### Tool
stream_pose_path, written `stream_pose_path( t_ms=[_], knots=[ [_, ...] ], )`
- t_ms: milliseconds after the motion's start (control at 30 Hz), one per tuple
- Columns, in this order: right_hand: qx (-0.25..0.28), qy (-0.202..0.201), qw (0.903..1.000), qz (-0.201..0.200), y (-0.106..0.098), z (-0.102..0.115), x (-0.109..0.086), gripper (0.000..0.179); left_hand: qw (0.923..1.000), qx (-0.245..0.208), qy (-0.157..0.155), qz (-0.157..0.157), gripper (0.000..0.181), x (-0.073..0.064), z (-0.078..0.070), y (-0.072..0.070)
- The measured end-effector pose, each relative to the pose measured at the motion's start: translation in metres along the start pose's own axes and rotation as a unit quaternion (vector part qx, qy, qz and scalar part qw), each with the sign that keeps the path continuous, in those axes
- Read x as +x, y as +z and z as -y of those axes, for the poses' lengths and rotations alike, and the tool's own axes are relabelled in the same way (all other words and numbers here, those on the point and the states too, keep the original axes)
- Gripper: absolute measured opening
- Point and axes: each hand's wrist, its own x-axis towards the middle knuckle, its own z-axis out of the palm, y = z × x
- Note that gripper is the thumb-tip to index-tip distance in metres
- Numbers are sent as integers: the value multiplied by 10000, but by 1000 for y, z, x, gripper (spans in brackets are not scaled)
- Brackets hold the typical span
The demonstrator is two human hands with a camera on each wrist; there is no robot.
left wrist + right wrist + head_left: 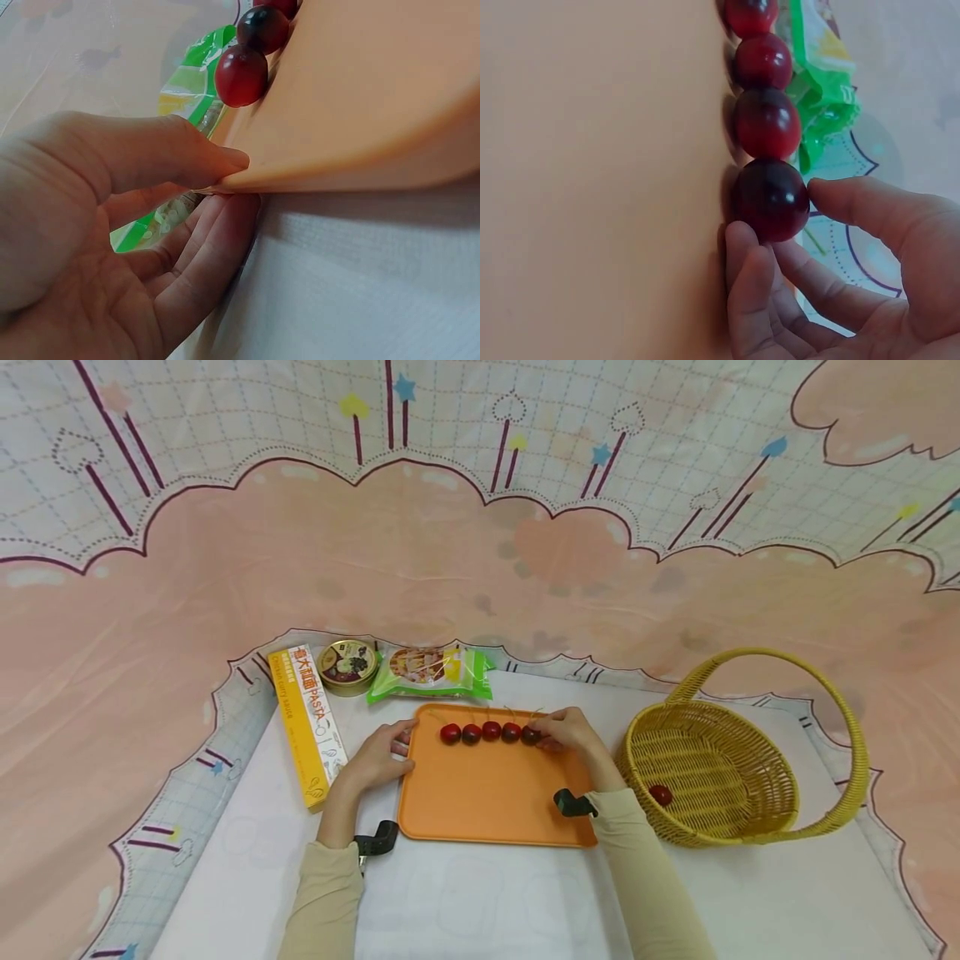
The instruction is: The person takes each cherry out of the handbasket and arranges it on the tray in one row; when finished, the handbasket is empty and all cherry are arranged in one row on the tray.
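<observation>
An orange tray (487, 797) lies on the white table, with several dark red cherries (491, 731) in a row along its far side. My left hand (377, 757) holds the tray's left edge; in the left wrist view its thumb (217, 159) lies over the rim and the fingers are at the side and underneath. At the right end of the row, my right hand (567, 732) pinches the last cherry (771, 201) between thumb and fingers. That cherry sits on the tray, touching or nearly touching its neighbour. Thin stems show behind the row.
To the right stands a yellow wicker basket (780, 760) with a tall handle and one cherry (661, 794) inside. Left and behind the tray are a pasta box (307, 727), a round tin (348, 667) and a green-edged food packet (431, 673). A patterned cloth (450, 552) hangs behind.
</observation>
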Motion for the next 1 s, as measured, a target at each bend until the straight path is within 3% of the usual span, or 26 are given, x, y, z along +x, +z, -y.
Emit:
stream_pose_path(
  t_ms=[300,500,667,1000],
  knots=[
    [-54,29,10000,-16,-7,0,-3,36,10000,63,-62,7,69,1,0,1],
    [-119,-275,9995,76,-15,2,-9,36,9999,86,-72,6,68,0,1,0],
    [-190,-539,9980,266,-27,6,-17,38,9999,86,-124,-1,68,0,0,1],
    [-54,-634,9963,575,-64,17,-39,48,10000,80,-15,10,68,-1,0,0]
  ],
)
